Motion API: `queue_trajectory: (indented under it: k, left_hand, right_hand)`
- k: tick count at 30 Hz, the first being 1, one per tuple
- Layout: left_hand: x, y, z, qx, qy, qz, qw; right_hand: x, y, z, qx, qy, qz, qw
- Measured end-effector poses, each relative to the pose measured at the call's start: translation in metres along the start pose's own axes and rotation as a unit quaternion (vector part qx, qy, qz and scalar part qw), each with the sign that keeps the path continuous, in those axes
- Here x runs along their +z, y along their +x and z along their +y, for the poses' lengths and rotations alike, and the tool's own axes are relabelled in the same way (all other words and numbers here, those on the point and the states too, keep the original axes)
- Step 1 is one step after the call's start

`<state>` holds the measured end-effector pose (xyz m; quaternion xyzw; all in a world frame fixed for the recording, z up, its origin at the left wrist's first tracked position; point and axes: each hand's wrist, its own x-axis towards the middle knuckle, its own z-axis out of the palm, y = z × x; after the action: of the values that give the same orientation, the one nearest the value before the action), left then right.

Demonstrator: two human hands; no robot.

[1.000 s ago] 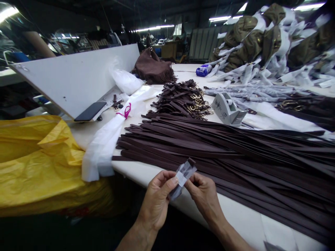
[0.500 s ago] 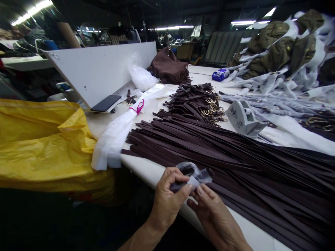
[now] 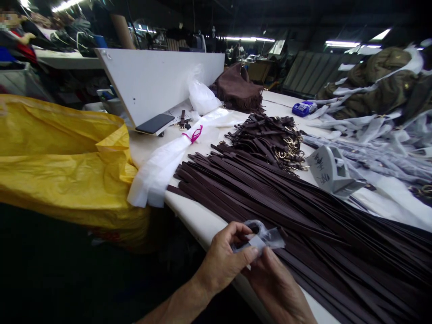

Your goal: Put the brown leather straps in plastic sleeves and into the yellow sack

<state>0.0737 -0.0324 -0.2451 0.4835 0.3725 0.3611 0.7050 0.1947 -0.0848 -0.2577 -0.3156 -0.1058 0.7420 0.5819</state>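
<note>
Over the near edge of a white table (image 3: pixel 194 220), one wrapped loop (image 3: pixel 259 242) of clear film with a pale patch sits between two bare hands, my clock centre through the head camera. The left hand (image 3: pixel 225 258) clamps it, thumb pressed flat on the patch, forefinger curled over the back. The right hand (image 3: pixel 278 281), fingers drawn narrow, pinches its lower edge from five o'clock; the lower fingers are blurred and hidden underneath.

From one to four o'clock run dark brown strips (image 3: pixel 286 211), too overlapped for me to count and cut off at right. At twelve lies one heap of buckled straps (image 3: pixel 266 139), number unclear, and beyond it one fringed bag (image 3: pixel 239 87). One grey dispenser (image 3: pixel 326 171), its handwriting unreadable to me, stands near one o'clock, below one blue packet (image 3: pixel 303 108). White sheeting (image 3: pixel 155 171) with one magenta tie (image 3: pixel 194 134) hangs off at ten, one dark phone (image 3: pixel 155 123) beyond. One yellow sack (image 3: pixel 64 162), cut off at left, fills nine to ten. At far ten, one co-worker (image 3: pixel 25 39) is partly out of frame.
</note>
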Motion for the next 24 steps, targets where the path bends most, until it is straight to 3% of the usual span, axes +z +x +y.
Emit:
queue_trajectory:
  k: [6,10,15,21,22,24]
  left_hand:
    - [0.002,0.001,-0.005,0.038,0.02,0.048,0.998]
    - [0.006,-0.002,-0.01,0.14,0.113,0.094,0.979]
    - [0.007,-0.002,-0.019,0.337,0.265,0.125,0.895]
    - [-0.001,0.001,-0.032,0.387,0.433,0.118,0.805]
    - [-0.004,0.002,-0.034,0.38,0.437,0.104,0.808]
    - [-0.01,0.002,-0.033,0.34,0.4,0.074,0.848]
  right_hand:
    - [0.004,0.001,0.006,-0.024,-0.022,0.04,0.999]
    - [0.005,0.004,0.006,-0.051,-0.015,0.059,0.997]
    - [0.011,0.007,0.001,-0.032,0.007,0.048,0.998]
    - [0.012,0.014,0.005,-0.038,-0.015,0.054,0.998]
    - [0.011,0.015,0.005,-0.034,-0.028,0.049,0.998]
    - [0.01,0.016,0.004,-0.031,-0.051,0.033,0.998]
